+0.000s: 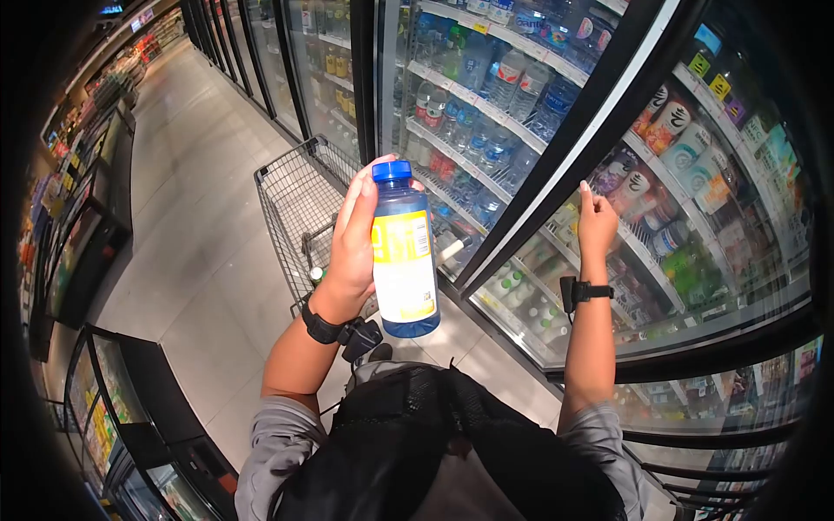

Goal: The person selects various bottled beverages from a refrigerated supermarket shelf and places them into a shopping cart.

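A blue bottle with a blue cap and a yellow and white label stands upright in my left hand, whose fingers wrap round it from the left and behind. My right hand is raised in front of the glass door of a fridge, its fingers curled in. Whether those fingers hold the door's edge or handle is hidden. Left of the right hand the fridge is open, and its shelves carry rows of water bottles.
A wire shopping cart stands left of the bottle, close to the fridges. Tiled floor runs along the aisle. Low display cases line the left side, and another case stands at the lower left.
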Available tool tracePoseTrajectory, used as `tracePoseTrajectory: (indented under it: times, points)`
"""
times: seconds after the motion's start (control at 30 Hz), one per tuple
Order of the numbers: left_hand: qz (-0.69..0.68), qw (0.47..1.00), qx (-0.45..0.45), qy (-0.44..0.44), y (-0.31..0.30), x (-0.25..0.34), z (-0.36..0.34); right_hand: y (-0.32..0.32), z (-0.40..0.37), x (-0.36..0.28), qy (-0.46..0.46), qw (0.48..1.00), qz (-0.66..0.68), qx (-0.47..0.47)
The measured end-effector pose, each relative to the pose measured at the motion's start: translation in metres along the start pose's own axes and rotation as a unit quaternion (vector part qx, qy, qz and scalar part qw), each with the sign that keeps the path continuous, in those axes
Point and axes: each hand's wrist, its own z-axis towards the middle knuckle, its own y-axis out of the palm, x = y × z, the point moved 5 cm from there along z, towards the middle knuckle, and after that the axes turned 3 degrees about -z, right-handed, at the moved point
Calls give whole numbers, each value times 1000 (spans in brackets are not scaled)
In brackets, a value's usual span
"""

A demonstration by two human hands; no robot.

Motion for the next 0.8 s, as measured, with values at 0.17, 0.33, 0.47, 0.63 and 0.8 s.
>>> tracePoseTrajectory:
  times: [0.17,0.33,0.47,0.63,0.8]
  points:
    - [40,999,20,-15,29,-22,-3,-17,-58,-9,-15,974,194,-112]
    - [10,998,18,-60,55,-47,-2,-39,-172,-81,-190,805,375,-419]
    - [16,996,30,-82,73,-57,-4,-65,-213,-110,-149,702,514,-471]
    - [34,994,34,-100,81,-64,-7,-67,-219,-103,-87,675,575,-454]
    - [18,993,36,-111,87,-72,-12,-78,-222,-99,-85,672,585,-446]
